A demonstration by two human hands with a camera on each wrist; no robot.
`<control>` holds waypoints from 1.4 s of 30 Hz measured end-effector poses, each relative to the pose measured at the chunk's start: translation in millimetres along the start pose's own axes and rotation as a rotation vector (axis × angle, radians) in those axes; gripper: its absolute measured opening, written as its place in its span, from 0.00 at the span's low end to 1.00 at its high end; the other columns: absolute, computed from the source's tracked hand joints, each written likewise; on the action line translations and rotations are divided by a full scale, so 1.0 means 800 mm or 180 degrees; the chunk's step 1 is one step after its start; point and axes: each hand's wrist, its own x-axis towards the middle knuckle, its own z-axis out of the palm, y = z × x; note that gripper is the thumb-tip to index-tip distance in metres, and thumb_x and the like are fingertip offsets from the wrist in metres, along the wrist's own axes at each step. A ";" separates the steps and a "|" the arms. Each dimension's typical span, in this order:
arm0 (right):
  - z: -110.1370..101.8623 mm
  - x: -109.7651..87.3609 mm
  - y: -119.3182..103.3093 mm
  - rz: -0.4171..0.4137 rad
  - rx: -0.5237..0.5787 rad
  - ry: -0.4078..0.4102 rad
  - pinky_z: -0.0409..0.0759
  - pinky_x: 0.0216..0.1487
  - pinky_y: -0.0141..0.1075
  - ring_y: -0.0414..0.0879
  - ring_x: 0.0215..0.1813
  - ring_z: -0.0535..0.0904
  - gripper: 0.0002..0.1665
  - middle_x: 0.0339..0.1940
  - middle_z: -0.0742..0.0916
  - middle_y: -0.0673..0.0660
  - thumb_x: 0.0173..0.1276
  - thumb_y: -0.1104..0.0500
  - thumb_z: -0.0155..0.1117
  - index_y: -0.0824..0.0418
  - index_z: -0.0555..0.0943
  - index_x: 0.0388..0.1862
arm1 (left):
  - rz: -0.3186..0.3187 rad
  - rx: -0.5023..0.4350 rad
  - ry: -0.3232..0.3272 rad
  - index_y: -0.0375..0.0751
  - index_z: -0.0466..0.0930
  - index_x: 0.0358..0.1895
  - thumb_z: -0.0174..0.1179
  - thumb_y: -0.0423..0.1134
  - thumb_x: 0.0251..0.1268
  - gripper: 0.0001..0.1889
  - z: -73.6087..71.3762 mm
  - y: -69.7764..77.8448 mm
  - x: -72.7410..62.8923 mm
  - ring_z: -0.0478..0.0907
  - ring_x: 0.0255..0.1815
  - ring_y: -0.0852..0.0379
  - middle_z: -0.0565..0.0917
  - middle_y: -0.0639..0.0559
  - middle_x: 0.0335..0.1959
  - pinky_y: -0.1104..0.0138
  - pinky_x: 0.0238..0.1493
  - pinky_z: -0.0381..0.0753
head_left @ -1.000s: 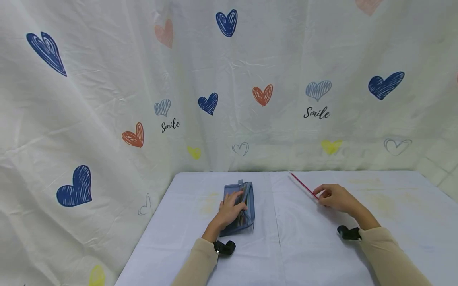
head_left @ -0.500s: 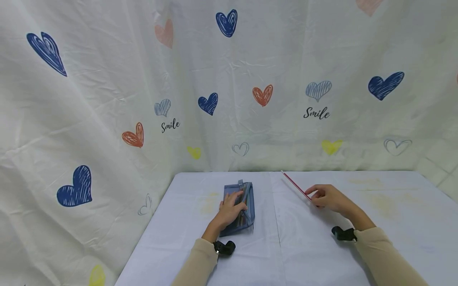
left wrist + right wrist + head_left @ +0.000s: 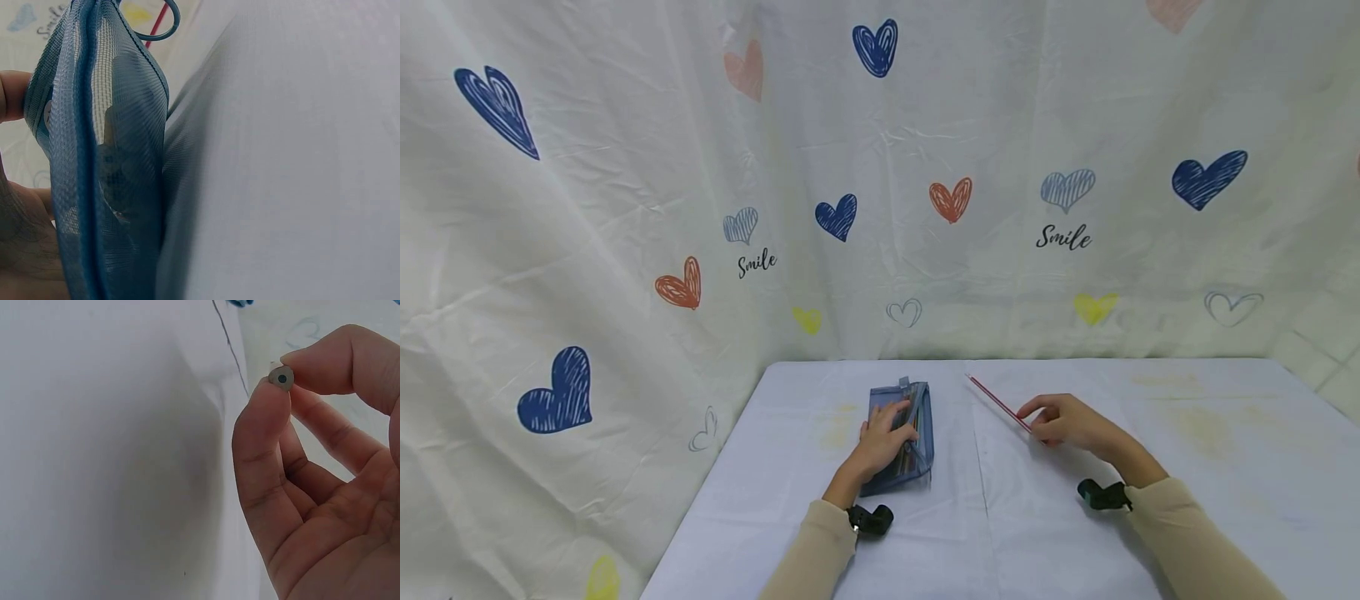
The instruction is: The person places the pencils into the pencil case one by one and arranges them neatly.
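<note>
A blue mesh pencil case lies on the white table, with long thin items showing through its opening. My left hand holds it from above, fingers spread over its left part and thumb at the opening. In the left wrist view the mesh of the pencil case fills the left half, and what is inside shows only dimly. Over to the right, my right hand pinches a red pencil between thumb and fingers, its far end slanting up-left. The right wrist view shows the flat end of the pencil, dark lead at its centre.
A white cloth covers the table, with faint yellow marks and a crease down the middle. Behind hangs a white curtain printed with hearts and "Smile". A small black camera sits on each wrist.
My right hand has moved left with the pencil, bringing it closer to the pencil case. My left hand and the pencil case have stayed in place.
</note>
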 end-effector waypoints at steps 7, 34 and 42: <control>0.016 0.000 -0.010 -0.0083 0.0071 -0.0222 0.77 0.38 0.35 0.45 0.33 0.78 0.20 0.33 0.84 0.53 0.68 0.63 0.64 0.64 0.82 0.58 | 0.0003 0.0003 -0.0004 0.50 0.66 0.77 0.55 0.52 0.60 0.38 0.002 -0.003 0.001 0.36 0.86 0.33 0.61 0.44 0.82 0.34 0.79 0.31; 0.105 0.020 -0.062 0.0230 0.0524 0.0014 0.75 0.34 0.35 0.46 0.31 0.78 0.18 0.30 0.84 0.54 0.63 0.63 0.66 0.61 0.85 0.53 | -0.0003 -0.0027 0.0027 0.49 0.67 0.77 0.58 0.49 0.62 0.36 -0.013 -0.007 -0.004 0.35 0.86 0.33 0.62 0.42 0.81 0.34 0.79 0.27; 0.110 0.010 -0.066 0.0323 0.0544 0.0127 0.79 0.36 0.36 0.46 0.32 0.80 0.19 0.35 0.87 0.57 0.62 0.64 0.64 0.61 0.84 0.53 | 0.0029 -0.0061 -0.0016 0.49 0.67 0.77 0.58 0.50 0.60 0.38 -0.002 -0.006 0.000 0.34 0.86 0.33 0.62 0.42 0.81 0.34 0.78 0.27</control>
